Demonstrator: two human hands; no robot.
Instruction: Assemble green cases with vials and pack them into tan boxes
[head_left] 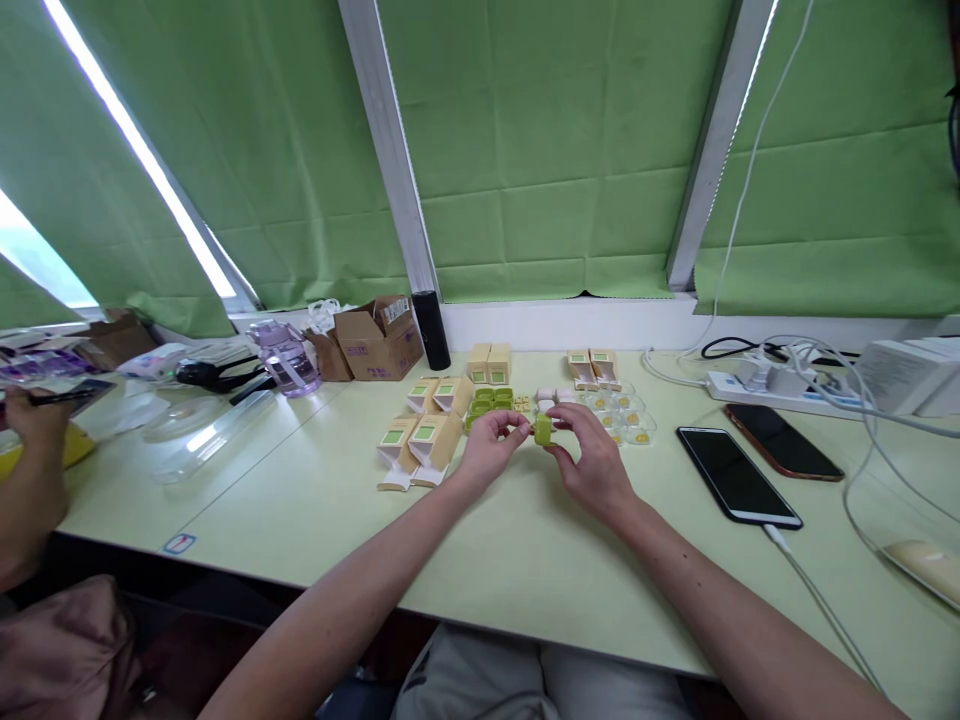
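Above the pale table (480, 560), my right hand (596, 465) grips a small green block-like piece (543, 430) between thumb and fingers. My left hand (491, 447) is closed in a pinch at the left side of that piece; what lies between its fingertips is too small to make out. Just behind my hands are a group of green square pieces (493, 397), some small yellowish pieces (521, 403) and white-pink round pieces (555, 396). A clear plastic tray (649, 425) with yellow-centred cups stands behind my right hand.
Several open cream boxes (431, 450) stand left of my hands; closed ones (489, 363) sit behind. Phones (739, 475), a power strip (787, 393) and cables lie right. A cardboard box (379, 340), black cylinder (430, 330) and purple bottle (285, 358) stand back left. Another person's hand (30, 425) is far left.
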